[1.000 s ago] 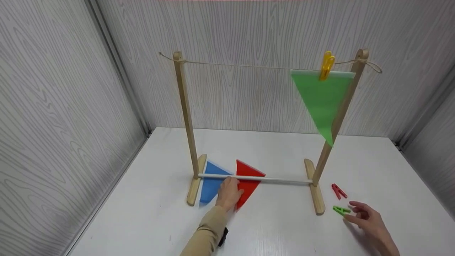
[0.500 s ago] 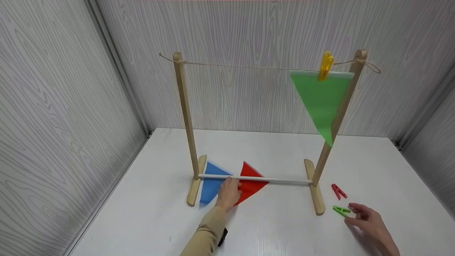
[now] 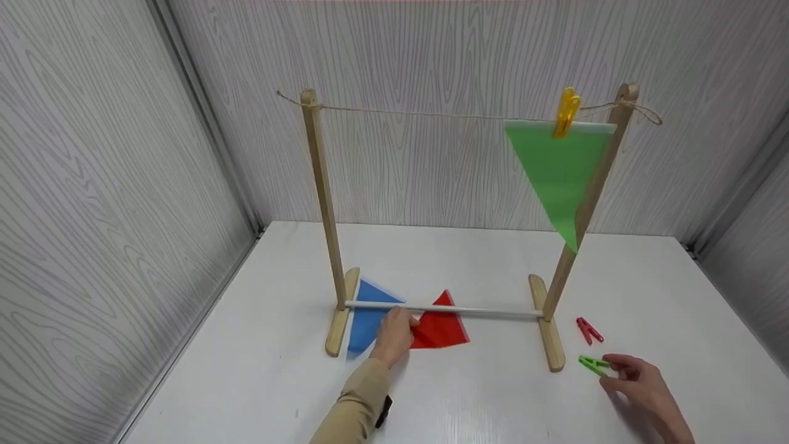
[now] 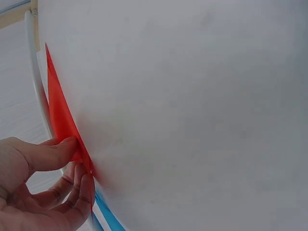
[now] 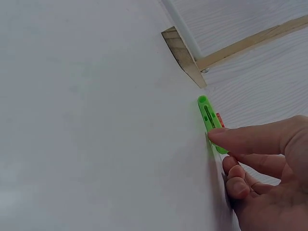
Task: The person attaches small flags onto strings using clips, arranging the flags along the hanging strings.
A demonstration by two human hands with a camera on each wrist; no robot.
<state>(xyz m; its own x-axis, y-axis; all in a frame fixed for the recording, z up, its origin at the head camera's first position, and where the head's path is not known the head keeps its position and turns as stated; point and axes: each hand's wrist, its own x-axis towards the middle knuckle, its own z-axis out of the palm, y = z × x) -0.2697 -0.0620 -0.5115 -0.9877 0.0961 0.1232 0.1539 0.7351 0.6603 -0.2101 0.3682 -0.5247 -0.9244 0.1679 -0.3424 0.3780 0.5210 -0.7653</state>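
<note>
Between thumb and fingers, my left hand (image 3: 394, 333) pinches a red triangular pennant (image 3: 442, 330); the left wrist view shows the thumb laid over the red cloth (image 4: 60, 108). The pennant lies under the white crossbar, its pale-hemmed edge toward the right. To its left is a blue pennant (image 3: 367, 324), partly covered by the hand. At the right, my right hand (image 3: 641, 385) has thumb and index finger at the two legs of a green clothespin (image 5: 208, 113) lying on the table. A red clothespin (image 3: 590, 331) lies just beyond it.
A wooden frame with left post (image 3: 323, 203), right post (image 3: 564, 271) and white crossbar (image 3: 493, 312) stands across the table. Strung between the posts, a cord (image 3: 431, 114) carries a green pennant (image 3: 558, 172) under a yellow clothespin (image 3: 566, 114). Pale walls enclose the back and sides.
The red pennant has turned clockwise in my left hand, its hemmed edge swinging round to the right. My right fingers have closed in slightly on the green clothespin.
</note>
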